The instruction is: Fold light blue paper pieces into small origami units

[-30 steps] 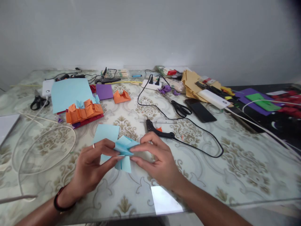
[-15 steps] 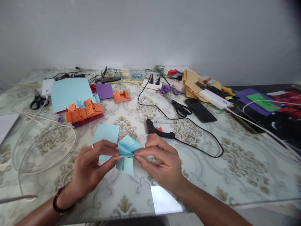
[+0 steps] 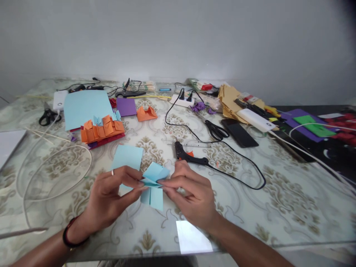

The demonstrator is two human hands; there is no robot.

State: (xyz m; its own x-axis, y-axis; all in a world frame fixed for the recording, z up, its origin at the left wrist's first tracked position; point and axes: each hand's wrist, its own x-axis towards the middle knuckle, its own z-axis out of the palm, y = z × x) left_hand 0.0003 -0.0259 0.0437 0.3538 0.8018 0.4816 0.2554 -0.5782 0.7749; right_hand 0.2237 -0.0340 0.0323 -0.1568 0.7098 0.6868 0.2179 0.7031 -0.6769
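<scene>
A folded light-blue paper (image 3: 154, 171) is held above the table between my two hands, with one flap up and a creased flap hanging below. My left hand (image 3: 118, 193), wearing a ring, pinches its left side between thumb and fingers. On the right side, my right hand (image 3: 191, 193) pinches the paper with thumb and forefinger. Behind my left hand lies a flat light-blue square sheet (image 3: 128, 156). A black glue gun (image 3: 189, 155) rests just beyond my right hand. Further left sit several folded orange paper pieces (image 3: 102, 129) in a row.
Black scissors (image 3: 215, 129), a phone (image 3: 239, 132) and a white power strip (image 3: 182, 100) lie toward the back. The glue gun's black cord (image 3: 250, 161) loops across the right side. A white cable (image 3: 90, 163) coils at left. More light-blue paper (image 3: 86, 107) lies at back left.
The folded paper has tilted a little, and its lower flap shows more openly below my fingers. Both hands keep their pinch. The whole view has shifted slightly.
</scene>
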